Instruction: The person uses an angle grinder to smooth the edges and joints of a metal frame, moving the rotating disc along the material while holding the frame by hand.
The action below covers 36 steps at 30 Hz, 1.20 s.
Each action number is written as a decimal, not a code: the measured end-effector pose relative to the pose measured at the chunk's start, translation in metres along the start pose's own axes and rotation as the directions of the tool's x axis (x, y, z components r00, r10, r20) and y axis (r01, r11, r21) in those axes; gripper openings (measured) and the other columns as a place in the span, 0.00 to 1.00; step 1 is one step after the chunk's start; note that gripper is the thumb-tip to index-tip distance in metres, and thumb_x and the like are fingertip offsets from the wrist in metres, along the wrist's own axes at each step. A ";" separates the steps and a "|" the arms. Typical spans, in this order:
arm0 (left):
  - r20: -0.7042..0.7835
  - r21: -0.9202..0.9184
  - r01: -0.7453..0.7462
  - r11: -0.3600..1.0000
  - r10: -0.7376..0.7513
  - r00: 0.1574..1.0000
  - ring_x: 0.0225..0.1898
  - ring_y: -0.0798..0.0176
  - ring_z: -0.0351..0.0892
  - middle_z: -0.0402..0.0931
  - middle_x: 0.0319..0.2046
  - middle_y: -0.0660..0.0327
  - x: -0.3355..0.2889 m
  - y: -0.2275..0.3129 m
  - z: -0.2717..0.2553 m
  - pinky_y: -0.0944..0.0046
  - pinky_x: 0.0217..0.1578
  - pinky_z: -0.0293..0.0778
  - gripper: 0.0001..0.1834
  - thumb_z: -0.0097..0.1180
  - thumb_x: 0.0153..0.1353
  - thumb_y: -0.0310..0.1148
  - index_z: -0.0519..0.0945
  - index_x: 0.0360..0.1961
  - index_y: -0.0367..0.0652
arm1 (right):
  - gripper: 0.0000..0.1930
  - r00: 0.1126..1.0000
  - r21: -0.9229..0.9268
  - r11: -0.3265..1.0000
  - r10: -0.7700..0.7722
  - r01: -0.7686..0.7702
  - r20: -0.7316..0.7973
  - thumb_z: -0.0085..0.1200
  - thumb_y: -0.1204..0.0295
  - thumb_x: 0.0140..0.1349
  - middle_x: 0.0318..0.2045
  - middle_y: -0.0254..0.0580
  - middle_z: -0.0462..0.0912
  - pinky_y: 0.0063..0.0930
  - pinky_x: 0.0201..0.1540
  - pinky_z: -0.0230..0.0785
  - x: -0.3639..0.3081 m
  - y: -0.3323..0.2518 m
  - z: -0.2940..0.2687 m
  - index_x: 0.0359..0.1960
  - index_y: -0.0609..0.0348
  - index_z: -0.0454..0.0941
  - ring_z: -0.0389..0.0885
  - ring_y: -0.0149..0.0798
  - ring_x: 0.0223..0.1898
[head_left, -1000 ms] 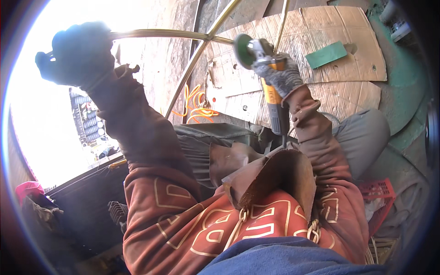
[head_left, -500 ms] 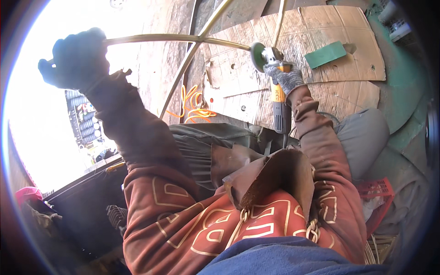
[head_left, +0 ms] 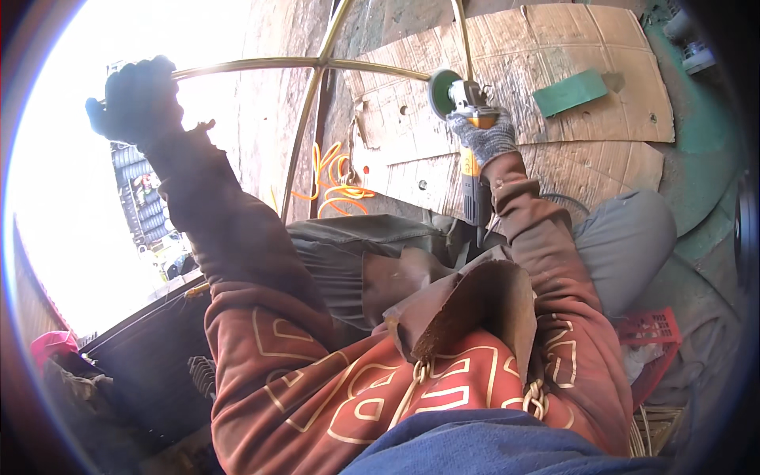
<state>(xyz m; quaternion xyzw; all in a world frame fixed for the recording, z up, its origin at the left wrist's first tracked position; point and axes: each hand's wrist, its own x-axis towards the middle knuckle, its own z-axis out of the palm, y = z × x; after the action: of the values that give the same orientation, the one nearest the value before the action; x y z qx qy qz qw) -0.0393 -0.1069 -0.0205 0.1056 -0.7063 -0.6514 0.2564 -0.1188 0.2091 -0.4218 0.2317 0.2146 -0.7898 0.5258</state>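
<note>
My left hand (head_left: pixel 136 101), in a dark glove, is wrapped round the outer end of a curved brass-coloured metal rod frame (head_left: pixel 245 64). The rods cross and join a little right of that hand. In a grey knit glove, my right hand (head_left: pixel 489 134) grips the head of an orange and grey angle grinder (head_left: pixel 475 190). Its green disc (head_left: pixel 445 93) stands on edge against the right end of the held rod. The grinder's body hangs down toward my lap, its cord running off below.
Flattened cardboard (head_left: pixel 412 142) covers the floor ahead, with a green rectangular piece (head_left: pixel 570 93) on it. An orange cord (head_left: pixel 332 182) lies coiled before my knees. A red plastic basket (head_left: pixel 653 332) stands to my right. A brown leather-like apron (head_left: pixel 467 309) bunches over my lap.
The rod frame has shifted slightly left, and its crossing has moved up and left. My left hand has moved a little right and down. The grinder has shifted slightly left with my right hand.
</note>
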 end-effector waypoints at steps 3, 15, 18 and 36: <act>0.120 0.331 -0.063 0.942 0.024 0.993 0.24 0.55 0.63 0.66 0.17 0.54 0.011 0.004 -0.060 0.55 0.33 0.60 0.27 0.34 0.55 0.52 0.67 0.13 0.40 | 0.30 0.931 -0.612 0.715 -0.352 0.337 0.101 0.67 0.75 0.45 0.42 0.46 0.76 0.28 0.44 0.75 -0.007 0.022 0.020 0.50 0.60 0.64 0.78 0.37 0.42; -0.046 0.041 -0.062 0.997 0.064 0.997 0.24 0.56 0.64 0.67 0.17 0.54 -0.026 0.001 0.003 0.56 0.33 0.61 0.27 0.35 0.54 0.53 0.68 0.14 0.39 | 0.34 0.907 -0.706 0.608 -0.404 0.364 0.120 0.69 0.72 0.43 0.42 0.45 0.78 0.31 0.45 0.75 -0.005 0.037 0.026 0.52 0.60 0.64 0.79 0.38 0.41; -0.028 0.006 -0.062 0.998 0.062 0.998 0.23 0.56 0.64 0.67 0.16 0.54 -0.028 -0.002 0.014 0.56 0.33 0.61 0.27 0.35 0.54 0.53 0.68 0.14 0.40 | 0.35 0.820 -0.806 0.329 -0.485 0.493 0.304 0.71 0.64 0.41 0.42 0.45 0.78 0.32 0.46 0.74 -0.034 0.029 0.062 0.49 0.60 0.64 0.78 0.39 0.43; 0.024 -0.102 -0.070 0.992 0.073 0.997 0.19 0.56 0.64 0.65 0.12 0.56 -0.033 0.009 0.027 0.55 0.31 0.63 0.26 0.34 0.51 0.52 0.68 0.11 0.41 | 0.24 0.998 0.165 0.985 -0.058 0.054 0.022 0.57 0.68 0.53 0.43 0.49 0.76 0.33 0.42 0.73 -0.003 0.002 0.022 0.52 0.60 0.66 0.77 0.36 0.43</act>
<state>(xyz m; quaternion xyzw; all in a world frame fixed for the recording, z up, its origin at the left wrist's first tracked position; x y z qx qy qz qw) -0.0231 -0.0662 -0.0195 0.0579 -0.6794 -0.6779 0.2748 -0.1189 0.1977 -0.4025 0.2576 0.1479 -0.8224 0.4853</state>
